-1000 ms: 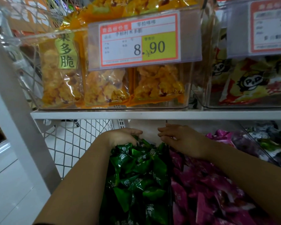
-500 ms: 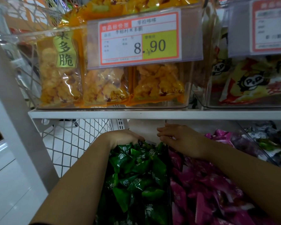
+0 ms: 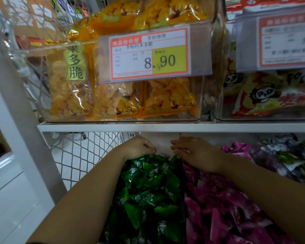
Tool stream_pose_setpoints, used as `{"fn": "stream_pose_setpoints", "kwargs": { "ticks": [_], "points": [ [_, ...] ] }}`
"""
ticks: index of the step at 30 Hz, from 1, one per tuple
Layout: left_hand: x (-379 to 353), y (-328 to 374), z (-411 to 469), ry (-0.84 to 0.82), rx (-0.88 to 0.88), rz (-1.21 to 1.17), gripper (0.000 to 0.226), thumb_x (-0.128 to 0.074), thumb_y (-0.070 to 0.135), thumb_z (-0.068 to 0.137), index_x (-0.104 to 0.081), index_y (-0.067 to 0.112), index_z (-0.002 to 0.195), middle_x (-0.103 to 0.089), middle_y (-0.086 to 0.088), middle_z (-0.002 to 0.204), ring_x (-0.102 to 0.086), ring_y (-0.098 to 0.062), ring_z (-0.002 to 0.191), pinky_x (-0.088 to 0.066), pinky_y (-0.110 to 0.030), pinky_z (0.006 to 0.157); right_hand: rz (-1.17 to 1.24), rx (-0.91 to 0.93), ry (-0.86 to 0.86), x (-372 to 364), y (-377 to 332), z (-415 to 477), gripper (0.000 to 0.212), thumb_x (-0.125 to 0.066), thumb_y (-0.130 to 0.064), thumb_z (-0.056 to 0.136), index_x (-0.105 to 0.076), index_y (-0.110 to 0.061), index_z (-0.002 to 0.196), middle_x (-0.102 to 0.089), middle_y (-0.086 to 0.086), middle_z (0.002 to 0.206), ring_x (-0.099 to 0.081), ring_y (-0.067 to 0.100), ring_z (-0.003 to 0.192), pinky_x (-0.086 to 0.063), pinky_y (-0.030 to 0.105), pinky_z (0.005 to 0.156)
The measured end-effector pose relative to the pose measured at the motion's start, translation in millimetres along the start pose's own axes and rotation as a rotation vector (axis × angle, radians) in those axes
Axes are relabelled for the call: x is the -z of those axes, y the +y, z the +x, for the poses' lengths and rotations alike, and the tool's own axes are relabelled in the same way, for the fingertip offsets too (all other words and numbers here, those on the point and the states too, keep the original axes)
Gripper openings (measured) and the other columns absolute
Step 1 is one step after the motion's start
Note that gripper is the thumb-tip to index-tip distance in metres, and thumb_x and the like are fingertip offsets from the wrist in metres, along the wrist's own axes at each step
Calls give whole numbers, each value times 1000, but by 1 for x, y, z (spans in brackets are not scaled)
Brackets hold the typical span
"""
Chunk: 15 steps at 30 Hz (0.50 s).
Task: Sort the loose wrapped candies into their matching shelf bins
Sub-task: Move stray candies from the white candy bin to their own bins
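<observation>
L hand [image 3: 137, 147] at back end of green candies [image 3: 148, 187], fingertips curled down into pile; can't tell if pinching any. R hand [image 3: 194, 152] just beside, over back of pink candies [image 3: 218, 199], fingers straight, nothing gripped. Both under white shelf [image 3: 95, 128] w/ orange snack packs [image 3: 167, 97] on top.

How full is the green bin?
Full: green candies are heaped along its whole visible length, right up to the left hand, which touches the top of the pile at the back.
</observation>
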State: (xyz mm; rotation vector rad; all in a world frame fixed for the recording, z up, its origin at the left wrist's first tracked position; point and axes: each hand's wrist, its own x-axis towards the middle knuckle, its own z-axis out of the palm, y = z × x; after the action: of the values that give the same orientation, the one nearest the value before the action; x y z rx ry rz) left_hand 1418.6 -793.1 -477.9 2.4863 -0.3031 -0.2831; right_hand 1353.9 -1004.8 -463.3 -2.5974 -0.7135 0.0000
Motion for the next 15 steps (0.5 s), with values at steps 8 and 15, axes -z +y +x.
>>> {"fn": "stream_pose_setpoints", "kwargs": {
  "ticks": [8, 15],
  "points": [
    [-8, 0, 24, -24, 12, 240, 30, -69, 20, 84, -69, 17, 114, -64, 0, 117, -58, -15, 105, -42, -20, 88, 17, 14, 24, -3, 6, 2, 37, -40, -29, 101, -52, -19, 134, -35, -5, 151, -19, 9, 143, -14, 13, 105],
    [-10, -9, 29, 110, -29, 153, 16, -71, 19, 83, -74, 10, 97, -67, 1, 94, -56, -9, 82, -39, -16, 70, 52, 17, 39, -4, 9, 3, 35, -42, -27, 100, -55, -19, 131, -36, -5, 150, -20, 9, 143, -15, 10, 101]
  ]
}}
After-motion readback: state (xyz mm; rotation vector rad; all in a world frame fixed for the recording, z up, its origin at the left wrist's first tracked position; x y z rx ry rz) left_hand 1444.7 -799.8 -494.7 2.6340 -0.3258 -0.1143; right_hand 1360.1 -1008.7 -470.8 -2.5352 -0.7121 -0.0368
